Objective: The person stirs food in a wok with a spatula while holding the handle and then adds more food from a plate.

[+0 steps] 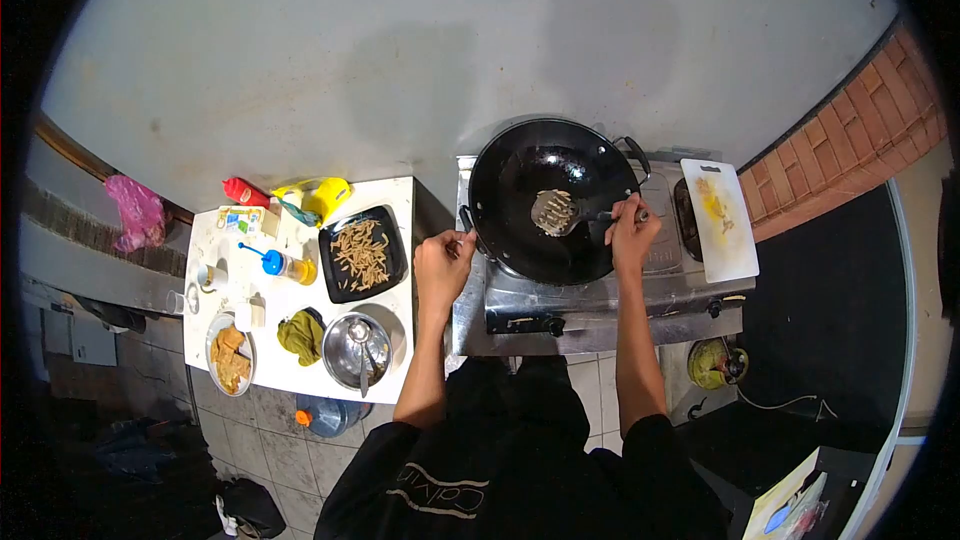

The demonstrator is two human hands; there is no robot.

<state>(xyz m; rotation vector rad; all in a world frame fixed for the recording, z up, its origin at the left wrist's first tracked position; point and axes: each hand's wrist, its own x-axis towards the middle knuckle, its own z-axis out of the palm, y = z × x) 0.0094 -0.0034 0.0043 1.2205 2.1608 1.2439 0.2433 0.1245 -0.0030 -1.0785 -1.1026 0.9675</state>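
Observation:
A large black wok (pixel 520 155) rests on the metal stove (pixel 590 315). My right hand (pixel 633 230) is closed around the dark handle of a slotted spatula (pixel 572 218), whose head lies in the wok over a small pale portion of food (pixel 552 202). At the wok's left handle, my left hand (pixel 445 262) has its fingers pinched together; whether they grip the handle is hard to make out. Left of that hand, a black square tray (pixel 398 258) holds many thin brown strips.
A white cutting board (pixel 735 240) with yellow stains lies at the stove's right. The white table (pixel 290 380) bears a metal bowl (pixel 335 355) with a ladle, a green cloth (pixel 300 337), an oil bottle (pixel 300 269), a red bottle (pixel 245 192) and a plate of fried food (pixel 230 360).

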